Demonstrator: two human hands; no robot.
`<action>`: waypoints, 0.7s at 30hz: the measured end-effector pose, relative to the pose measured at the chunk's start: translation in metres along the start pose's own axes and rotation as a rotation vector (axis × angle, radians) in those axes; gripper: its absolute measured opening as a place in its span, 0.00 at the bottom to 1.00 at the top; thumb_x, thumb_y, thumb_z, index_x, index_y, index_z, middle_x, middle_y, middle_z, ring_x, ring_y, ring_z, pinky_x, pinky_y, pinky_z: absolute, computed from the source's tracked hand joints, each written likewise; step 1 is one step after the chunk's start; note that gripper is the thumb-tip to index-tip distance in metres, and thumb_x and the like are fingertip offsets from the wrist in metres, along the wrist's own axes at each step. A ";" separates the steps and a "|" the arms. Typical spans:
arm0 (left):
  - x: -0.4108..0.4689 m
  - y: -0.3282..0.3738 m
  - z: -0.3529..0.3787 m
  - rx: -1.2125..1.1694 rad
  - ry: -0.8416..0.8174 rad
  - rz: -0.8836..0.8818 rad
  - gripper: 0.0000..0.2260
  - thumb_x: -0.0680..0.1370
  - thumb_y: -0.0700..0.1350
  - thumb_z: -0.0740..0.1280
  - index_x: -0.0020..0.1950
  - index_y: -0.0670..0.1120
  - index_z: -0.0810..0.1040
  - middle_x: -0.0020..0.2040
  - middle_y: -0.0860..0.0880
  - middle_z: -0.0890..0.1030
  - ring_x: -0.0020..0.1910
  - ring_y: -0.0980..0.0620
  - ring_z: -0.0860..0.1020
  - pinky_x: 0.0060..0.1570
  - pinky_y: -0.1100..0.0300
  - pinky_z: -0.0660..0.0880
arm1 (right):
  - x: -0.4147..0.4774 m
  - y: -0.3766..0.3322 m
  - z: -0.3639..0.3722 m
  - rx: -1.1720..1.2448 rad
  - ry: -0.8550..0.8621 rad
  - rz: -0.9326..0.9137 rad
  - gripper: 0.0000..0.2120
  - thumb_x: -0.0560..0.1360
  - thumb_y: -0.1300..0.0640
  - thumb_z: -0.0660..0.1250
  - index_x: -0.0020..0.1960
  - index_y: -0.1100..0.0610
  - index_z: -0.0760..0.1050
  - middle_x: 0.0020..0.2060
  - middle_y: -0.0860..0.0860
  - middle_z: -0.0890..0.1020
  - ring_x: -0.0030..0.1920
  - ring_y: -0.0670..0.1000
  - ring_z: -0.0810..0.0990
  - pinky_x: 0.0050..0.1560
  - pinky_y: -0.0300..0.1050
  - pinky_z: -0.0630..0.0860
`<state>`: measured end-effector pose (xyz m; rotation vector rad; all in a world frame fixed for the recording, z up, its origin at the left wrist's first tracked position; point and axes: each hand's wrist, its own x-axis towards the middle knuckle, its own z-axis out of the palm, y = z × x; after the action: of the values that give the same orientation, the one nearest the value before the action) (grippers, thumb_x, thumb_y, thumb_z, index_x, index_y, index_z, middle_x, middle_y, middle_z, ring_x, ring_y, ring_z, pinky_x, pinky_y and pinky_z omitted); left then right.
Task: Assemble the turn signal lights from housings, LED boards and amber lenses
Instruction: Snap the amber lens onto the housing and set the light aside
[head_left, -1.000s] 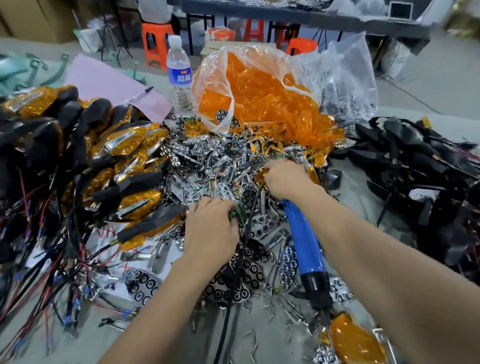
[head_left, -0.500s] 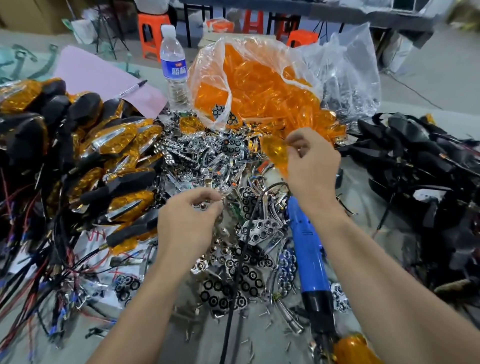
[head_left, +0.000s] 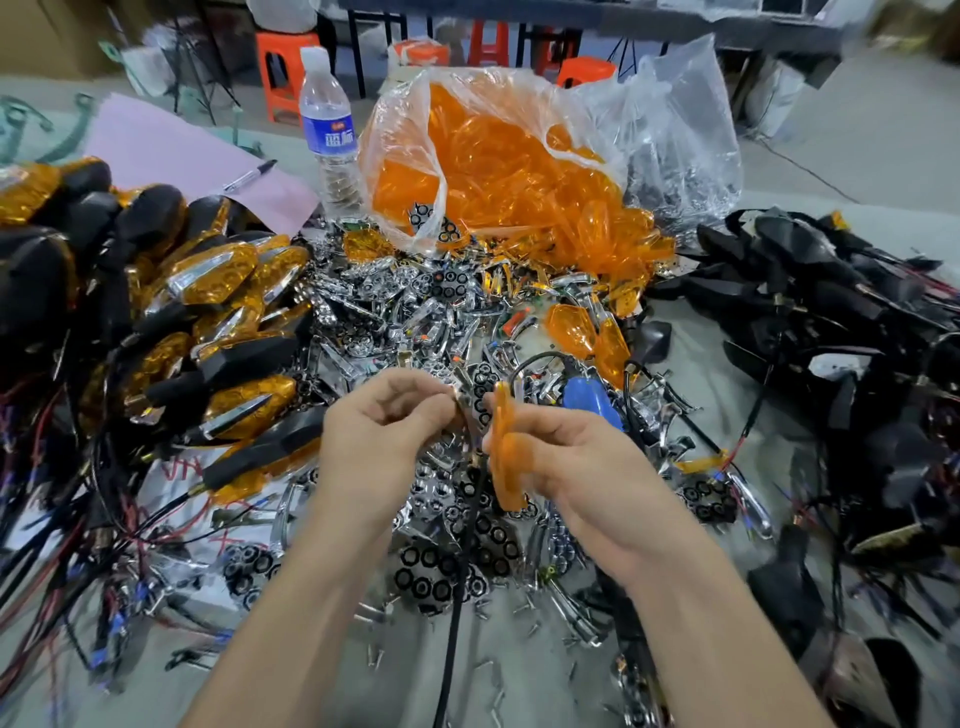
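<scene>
Amber plastic front and centre: the right hand (head_left: 571, 467) grips an amber lens (head_left: 506, 457) edge-on, thumb on the near face and fingers curled behind it, raised above the heap of chrome parts (head_left: 415, 312). Right beside it, the left hand (head_left: 384, 436) is curled in, thumb and fingertips pinching a small chrome piece (head_left: 459, 404) that is too blurred to say which part it is. Lens and chrome piece sit very close together; whether they touch cannot be told.

Behind the right hand, a blue screwdriver (head_left: 589, 400) lies on the heap, and a black cable (head_left: 457, 571) runs toward the camera between the forearms. Two loose lenses (head_left: 571, 327) lie just beyond the screwdriver on the grey table (head_left: 701, 374).

Off to the left, assembled lights (head_left: 223, 291) are stacked up, amber faces in black shells, with red and black wires trailing. Off to the right, a dark pile of black housings (head_left: 831, 322). At the back, a clear bag of lenses (head_left: 493, 171) spills open onto the chrome parts, and a second clear bag (head_left: 675, 145) leans against it. A water bottle (head_left: 330, 130) stands upright left of the bags, next to a pink sheet (head_left: 192, 156) with a pen (head_left: 249, 174) lying on it.
</scene>
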<state>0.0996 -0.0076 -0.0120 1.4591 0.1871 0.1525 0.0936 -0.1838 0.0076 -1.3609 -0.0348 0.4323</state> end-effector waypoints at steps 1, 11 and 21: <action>0.000 0.001 0.004 -0.002 -0.010 0.025 0.12 0.76 0.34 0.73 0.42 0.52 0.87 0.40 0.46 0.86 0.39 0.53 0.83 0.41 0.62 0.79 | 0.000 0.000 0.001 0.014 -0.031 0.030 0.13 0.78 0.68 0.69 0.40 0.56 0.86 0.49 0.47 0.87 0.50 0.51 0.85 0.47 0.49 0.84; 0.005 -0.005 0.019 0.078 -0.109 0.133 0.08 0.81 0.51 0.68 0.50 0.60 0.88 0.48 0.54 0.88 0.46 0.59 0.83 0.46 0.63 0.78 | 0.026 0.017 -0.011 -0.358 0.376 -0.240 0.08 0.75 0.62 0.75 0.45 0.50 0.89 0.39 0.47 0.88 0.43 0.53 0.86 0.51 0.56 0.83; 0.004 -0.016 0.008 0.176 -0.357 0.188 0.14 0.73 0.45 0.75 0.56 0.58 0.87 0.51 0.51 0.88 0.51 0.53 0.86 0.51 0.61 0.81 | 0.028 0.032 -0.015 -0.587 0.411 -0.323 0.10 0.74 0.55 0.76 0.46 0.38 0.87 0.33 0.43 0.86 0.35 0.56 0.85 0.38 0.59 0.83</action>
<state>0.1053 -0.0162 -0.0271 1.6521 -0.2337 0.0262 0.1139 -0.1842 -0.0325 -1.9606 -0.0428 -0.1543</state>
